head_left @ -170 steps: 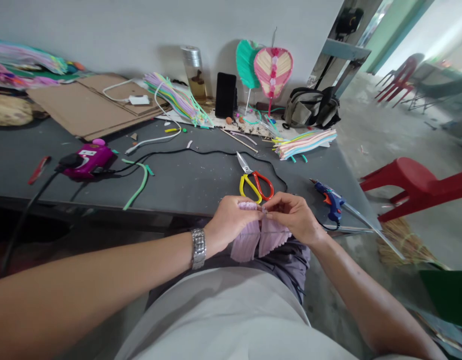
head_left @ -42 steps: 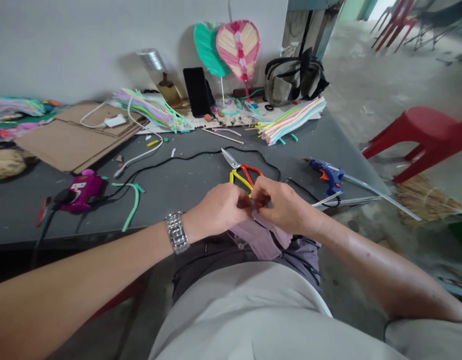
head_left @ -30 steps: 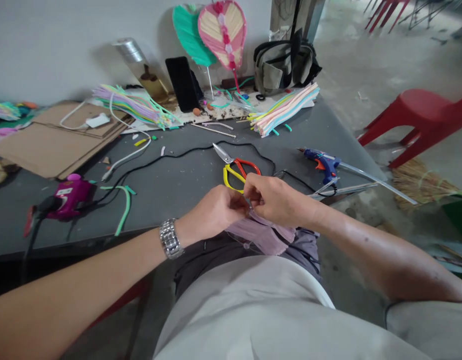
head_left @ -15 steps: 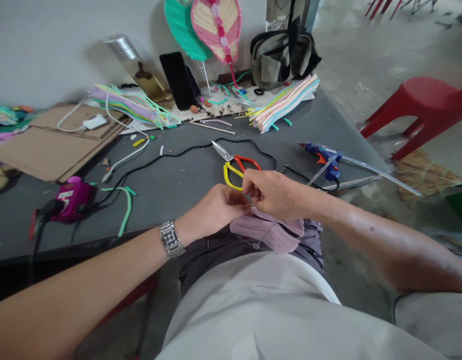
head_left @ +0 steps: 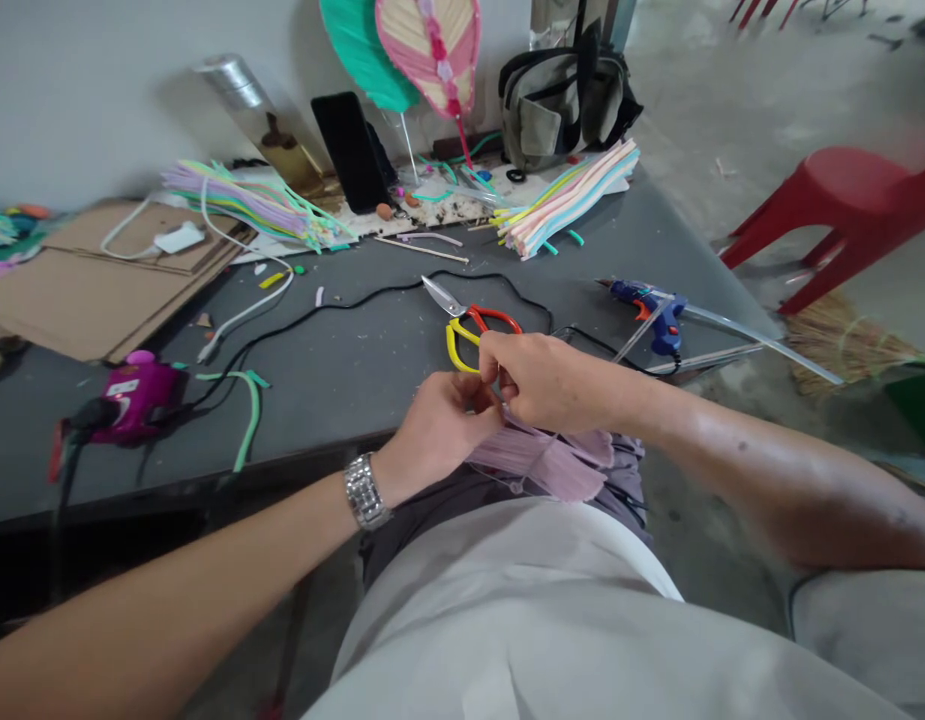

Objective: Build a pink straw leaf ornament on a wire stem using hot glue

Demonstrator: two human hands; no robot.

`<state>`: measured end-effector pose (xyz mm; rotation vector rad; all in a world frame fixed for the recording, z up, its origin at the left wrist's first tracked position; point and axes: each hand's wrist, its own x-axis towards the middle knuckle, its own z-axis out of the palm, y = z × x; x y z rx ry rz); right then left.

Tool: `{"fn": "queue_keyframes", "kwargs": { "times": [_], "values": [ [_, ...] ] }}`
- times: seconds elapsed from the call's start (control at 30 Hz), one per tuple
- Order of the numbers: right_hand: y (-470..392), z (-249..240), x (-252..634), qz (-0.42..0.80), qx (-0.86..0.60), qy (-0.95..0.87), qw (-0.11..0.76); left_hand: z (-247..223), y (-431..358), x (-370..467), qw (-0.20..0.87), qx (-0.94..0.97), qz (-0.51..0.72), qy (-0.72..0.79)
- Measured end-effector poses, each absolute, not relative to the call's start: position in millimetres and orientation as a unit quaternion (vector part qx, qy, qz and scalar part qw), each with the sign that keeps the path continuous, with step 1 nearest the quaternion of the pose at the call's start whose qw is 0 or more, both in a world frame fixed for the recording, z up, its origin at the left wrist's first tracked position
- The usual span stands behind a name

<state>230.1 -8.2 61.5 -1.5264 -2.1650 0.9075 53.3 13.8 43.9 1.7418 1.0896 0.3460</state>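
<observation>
Over my lap, beside the table's front edge, lies a mauve, ribbed, leaf-like piece (head_left: 563, 470) with thin strands across it. My left hand (head_left: 443, 425) pinches its upper left end, thumb and fingers closed. Right against it, my right hand (head_left: 533, 380) is curled with fingertips pressed together at the same end. What the right fingertips grip is hidden between the hands. Just beyond my knuckles, a pair of scissors (head_left: 462, 330) with one red and one yellow handle lies on the table, blades partly spread.
A blue glue gun (head_left: 649, 310) lies at the right. Bundles of pastel fuzzy stems (head_left: 574, 200), a phone (head_left: 349, 150), a bottle (head_left: 267, 130) and a bag (head_left: 567, 110) line the back. Cardboard (head_left: 94, 290) and a magenta plug adapter (head_left: 136, 395) are at left, with a red stool (head_left: 844, 200) beyond the table.
My left hand has turned slightly, its wrist moving a little right and down. Both hands stay together at the mauve piece's end. The view has shifted slightly.
</observation>
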Motion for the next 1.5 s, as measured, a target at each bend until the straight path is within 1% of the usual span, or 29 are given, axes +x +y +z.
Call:
{"fn": "queue_keyframes", "kwargs": {
  "times": [0.1,0.17,0.23,0.33,0.4,0.5,0.6,0.77,0.93,1.07,1.13,1.2,1.23,1.3,1.37,1.4,1.43,1.47,1.5],
  "values": [
    [-3.5,62.5,229.2,0.322,-0.556,-0.751,0.149,35.6,8.4,58.5,0.445,0.730,0.197,0.480],
    [0.1,63.3,229.7,0.326,-0.566,-0.745,0.138,28.5,6.1,62.7,0.425,0.722,0.228,0.496],
    [3.1,64.9,231.3,0.325,-0.575,-0.741,0.125,21.6,4.9,66.1,0.445,0.696,0.249,0.507],
    [6.5,67.3,235.1,0.324,-0.574,-0.746,0.096,16.2,3.6,66.3,0.530,0.638,0.253,0.498],
    [8.7,67.1,237.7,0.331,-0.557,-0.756,0.095,17.4,2.0,62.9,0.577,0.610,0.251,0.480],
    [11.5,65.9,238.9,0.339,-0.528,-0.771,0.112,23.2,-1.1,55.7,0.610,0.588,0.254,0.467],
    [12.7,67.5,235.8,0.342,-0.525,-0.772,0.107,27.1,-2.1,50.7,0.634,0.564,0.259,0.461],
    [11.2,72.9,231.1,0.343,-0.525,-0.773,0.098,27.5,1.4,48.9,0.622,0.576,0.240,0.472],
    [11.8,74.5,226.8,0.315,-0.535,-0.781,0.062,26.0,2.4,50.0,0.599,0.600,0.223,0.481],
    [12.8,80.0,214.1,0.282,-0.537,-0.795,0.023,20.0,0.6,52.6,0.609,0.579,0.248,0.482],
    [8.3,88.9,209.3,0.247,-0.536,-0.807,0.017,17.0,0.6,53.4,0.613,0.567,0.275,0.476],
    [-3.3,100.9,211.2,0.197,-0.539,-0.817,0.055,15.6,2.2,52.4,0.622,0.548,0.306,0.468],
    [-11.8,106.2,215.7,0.172,-0.542,-0.816,0.102,15.5,3.5,50.8,0.631,0.532,0.319,0.466],
    [-32.8,110.6,231.9,0.132,-0.556,-0.781,0.251,16.5,6.3,45.5,0.657,0.485,0.340,0.466],
    [-53.1,101.5,255.0,0.077,-0.606,-0.668,0.425,17.9,7.5,37.9,0.684,0.434,0.356,0.467],
    [-60.7,91.5,267.0,0.061,-0.636,-0.585,0.499,18.4,7.0,33.6,0.693,0.412,0.365,0.465],
    [-66.0,78.8,277.7,0.075,-0.656,-0.511,0.550,18.7,5.7,29.3,0.700,0.396,0.373,0.463],
    [-68.9,64.6,286.0,0.137,-0.657,-0.475,0.570,18.8,3.7,25.2,0.705,0.385,0.378,0.461],
    [-69.9,50.2,291.1,0.243,-0.646,-0.468,0.552,18.6,1.1,21.4,0.709,0.378,0.381,0.458]
  ]
}}
